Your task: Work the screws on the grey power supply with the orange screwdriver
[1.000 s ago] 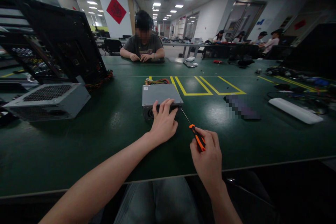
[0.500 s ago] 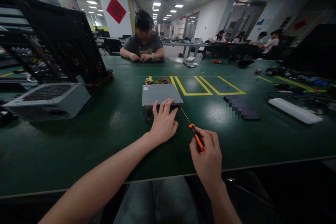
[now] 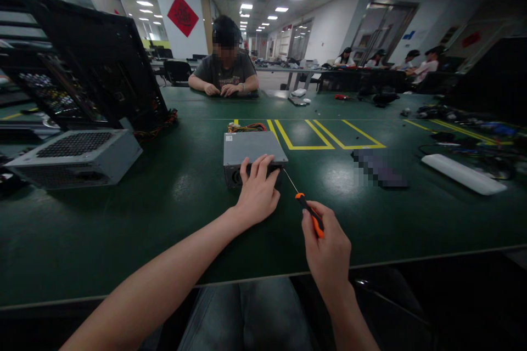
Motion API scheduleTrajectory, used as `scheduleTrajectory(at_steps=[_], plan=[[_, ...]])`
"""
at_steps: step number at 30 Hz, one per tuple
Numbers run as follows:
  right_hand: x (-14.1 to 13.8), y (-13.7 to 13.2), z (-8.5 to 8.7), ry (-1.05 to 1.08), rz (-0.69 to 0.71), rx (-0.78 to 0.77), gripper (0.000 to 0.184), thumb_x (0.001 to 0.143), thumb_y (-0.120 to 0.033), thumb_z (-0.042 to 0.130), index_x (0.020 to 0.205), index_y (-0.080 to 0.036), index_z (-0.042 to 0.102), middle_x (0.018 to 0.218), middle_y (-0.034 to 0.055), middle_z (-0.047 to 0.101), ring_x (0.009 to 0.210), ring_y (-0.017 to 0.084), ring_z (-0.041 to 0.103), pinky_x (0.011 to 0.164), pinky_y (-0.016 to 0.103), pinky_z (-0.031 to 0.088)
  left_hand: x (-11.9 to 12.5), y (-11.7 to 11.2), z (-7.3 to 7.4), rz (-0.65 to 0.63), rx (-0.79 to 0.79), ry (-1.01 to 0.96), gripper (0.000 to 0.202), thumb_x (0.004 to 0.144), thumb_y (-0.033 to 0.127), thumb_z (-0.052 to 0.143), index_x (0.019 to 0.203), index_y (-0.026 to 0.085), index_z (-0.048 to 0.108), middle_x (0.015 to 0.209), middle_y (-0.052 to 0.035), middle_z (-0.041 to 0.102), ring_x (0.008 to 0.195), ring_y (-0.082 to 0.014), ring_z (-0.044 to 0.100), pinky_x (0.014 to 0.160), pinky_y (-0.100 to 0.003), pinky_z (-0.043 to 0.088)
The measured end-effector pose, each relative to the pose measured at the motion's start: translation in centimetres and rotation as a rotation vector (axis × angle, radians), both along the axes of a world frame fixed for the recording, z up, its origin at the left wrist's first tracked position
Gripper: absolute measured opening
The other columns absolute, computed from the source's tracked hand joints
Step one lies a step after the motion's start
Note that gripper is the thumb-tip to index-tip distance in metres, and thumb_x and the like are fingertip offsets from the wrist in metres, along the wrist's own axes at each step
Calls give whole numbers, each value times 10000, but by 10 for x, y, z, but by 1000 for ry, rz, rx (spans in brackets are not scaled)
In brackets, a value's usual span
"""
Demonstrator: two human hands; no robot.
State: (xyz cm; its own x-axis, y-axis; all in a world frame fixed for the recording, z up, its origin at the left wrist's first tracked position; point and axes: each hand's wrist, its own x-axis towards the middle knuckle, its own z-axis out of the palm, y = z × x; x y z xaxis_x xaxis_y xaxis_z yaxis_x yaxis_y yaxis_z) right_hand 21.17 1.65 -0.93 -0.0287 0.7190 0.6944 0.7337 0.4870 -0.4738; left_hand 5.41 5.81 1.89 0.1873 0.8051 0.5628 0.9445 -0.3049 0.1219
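A grey computer power supply (image 3: 254, 145) sits on the green table in front of me, its coloured cables bunched at the far side. My left hand (image 3: 258, 192) grips its near edge, fingers over the front face and hiding part of it. In my right hand (image 3: 329, 241) is a screwdriver (image 3: 309, 211) with an orange and black handle, held between thumb and fingers. Its thin shaft slants up and left to the near right corner of the power supply. Whether the tip sits in a screw is too small to tell.
At left lies a second power supply (image 3: 78, 156), with a black computer case (image 3: 82, 60) behind it. To the right are a blurred-out dark object (image 3: 381, 169), a white bar (image 3: 463, 174) and tangled cables (image 3: 457, 115). A person (image 3: 225, 68) sits across the table.
My right hand has shifted slightly right, and its fingers are closed differently around the screwdriver handle. The left hand and the power supply look the same.
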Motion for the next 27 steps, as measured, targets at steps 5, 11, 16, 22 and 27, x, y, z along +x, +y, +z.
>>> scheduleTrajectory(at_steps=[5, 11, 16, 22, 27], plan=[[-4, 1, 3, -17, -5, 95, 160, 816, -215, 509, 969, -178, 535, 1011, 96, 528, 931, 188, 554, 742, 336, 516, 0, 0, 0, -5, 3, 0, 395, 745, 164, 479, 1129, 160, 568, 1353, -129, 364, 1287, -282, 262, 1070, -529, 79], [-2, -1, 2, -22, 50, 216, 280, 803, -143, 531, 1077, -188, 496, 976, 69, 558, 891, 157, 562, 748, 303, 514, 0, 0, 0, -2, 9, 14, 402, 738, 166, 490, 1133, 160, 566, 1356, -130, 367, 1288, -291, 260, 1070, -532, 85], [0, 2, 4, -24, 27, 270, 202, 837, -151, 518, 1031, -202, 531, 882, 33, 586, 791, 124, 575, 701, 248, 498, -1, 1, -1, -3, 8, 26, 397, 748, 169, 480, 1136, 154, 564, 1357, -135, 368, 1291, -287, 258, 1069, -529, 89], [-2, 2, 4, -18, 20, 263, 278, 783, -175, 553, 1054, -162, 495, 1041, 123, 495, 966, 211, 516, 727, 352, 516, -1, 1, -2, 7, 10, 31, 399, 748, 169, 484, 1140, 154, 560, 1366, -131, 362, 1291, -280, 259, 1069, -521, 95], [-2, 4, 0, -2, 99, 365, 463, 781, -117, 565, 1206, -201, 403, 1012, 78, 559, 944, 181, 562, 765, 339, 521, 0, 1, -1, 20, 10, 40, 408, 746, 161, 481, 1148, 153, 554, 1364, -126, 373, 1287, -273, 269, 1068, -511, 109]])
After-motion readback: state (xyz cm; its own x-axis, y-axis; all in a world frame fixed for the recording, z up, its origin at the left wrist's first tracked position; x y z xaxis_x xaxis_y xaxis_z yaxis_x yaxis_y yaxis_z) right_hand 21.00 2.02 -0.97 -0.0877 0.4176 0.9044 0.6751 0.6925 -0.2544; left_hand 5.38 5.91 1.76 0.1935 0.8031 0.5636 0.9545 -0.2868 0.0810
